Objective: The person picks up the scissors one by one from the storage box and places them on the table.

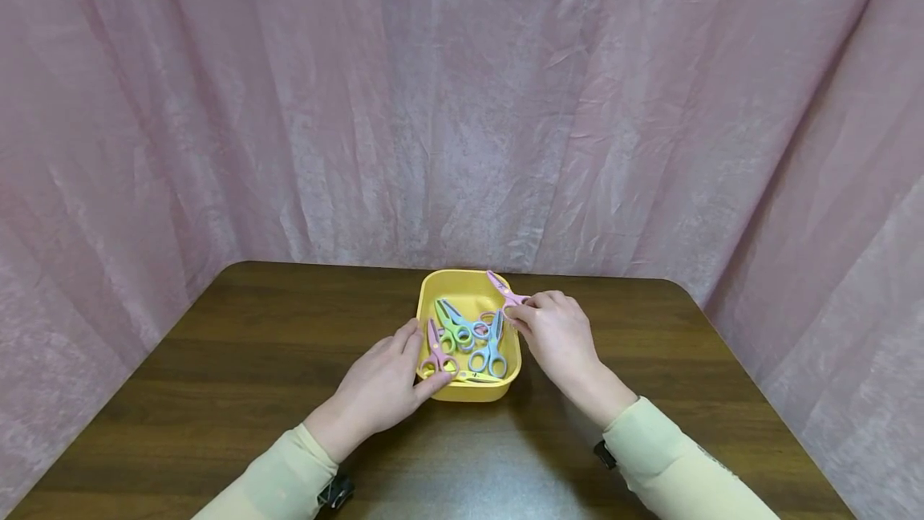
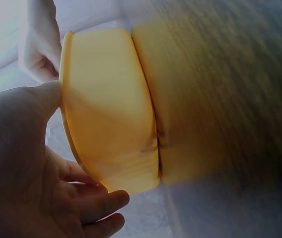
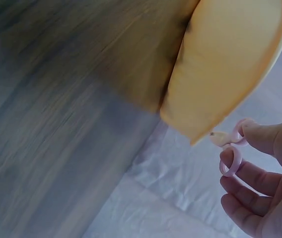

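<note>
A yellow bin [image 1: 472, 393] stands on the table with several craft scissors inside. My left hand [image 1: 382, 382] holds its front-left corner, the thumb at the front rim and the fingers along the left side. My right hand [image 1: 559, 335] pinches pink scissors [image 1: 498, 286] by their handle loops over the bin's right rim, blades slanting up and left. The right wrist view shows a loop [image 3: 230, 161] between thumb and fingers. In the bin lie green scissors [image 1: 445, 323], blue scissors [image 1: 488, 347], darker pink scissors [image 1: 435, 347] beneath my left thumb, and yellow scissors [image 1: 476, 377] along the front wall.
The brown wooden table [image 1: 289, 343] has rounded far corners. A pink curtain [image 1: 462, 103] hangs right behind its back edge and along the sides. The bin stands close to that back edge. A dark band [image 1: 335, 492] shows at my left cuff.
</note>
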`<state>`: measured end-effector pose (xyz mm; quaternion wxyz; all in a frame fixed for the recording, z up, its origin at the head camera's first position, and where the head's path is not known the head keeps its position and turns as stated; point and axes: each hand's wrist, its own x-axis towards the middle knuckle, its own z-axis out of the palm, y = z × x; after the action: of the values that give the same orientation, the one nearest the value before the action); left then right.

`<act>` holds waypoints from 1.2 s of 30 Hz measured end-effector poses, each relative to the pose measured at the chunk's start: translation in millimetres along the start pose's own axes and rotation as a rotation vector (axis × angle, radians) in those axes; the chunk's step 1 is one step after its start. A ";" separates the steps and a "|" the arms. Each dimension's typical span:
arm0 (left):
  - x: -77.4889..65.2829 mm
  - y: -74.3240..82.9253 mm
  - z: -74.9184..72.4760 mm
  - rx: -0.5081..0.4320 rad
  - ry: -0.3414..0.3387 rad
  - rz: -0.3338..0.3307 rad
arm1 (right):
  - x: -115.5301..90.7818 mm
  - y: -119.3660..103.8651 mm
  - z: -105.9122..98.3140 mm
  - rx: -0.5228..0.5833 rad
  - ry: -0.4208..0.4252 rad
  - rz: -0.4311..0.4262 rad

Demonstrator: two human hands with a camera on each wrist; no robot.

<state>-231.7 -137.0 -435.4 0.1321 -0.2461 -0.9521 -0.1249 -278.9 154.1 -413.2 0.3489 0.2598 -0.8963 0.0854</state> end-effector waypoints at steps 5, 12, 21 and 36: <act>0.0 0.0 -0.3 0.002 0.000 0.003 | -6.9 9.8 -9.9 -0.007 -0.018 0.032; -0.3 -1.1 0.4 0.002 -0.002 0.004 | -19.9 28.7 -19.9 -0.029 -0.041 0.085; 0.2 -1.9 0.1 0.013 -0.010 0.003 | -37.9 53.3 -28.0 -0.080 -0.097 0.146; -0.6 -1.9 0.2 0.005 0.005 0.011 | -50.8 72.3 -28.3 -0.120 -0.262 0.254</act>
<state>-232.2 -138.8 -436.0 0.1355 -0.2506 -0.9507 -0.1226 -268.9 245.7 -424.2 0.2305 0.1321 -0.9632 0.0405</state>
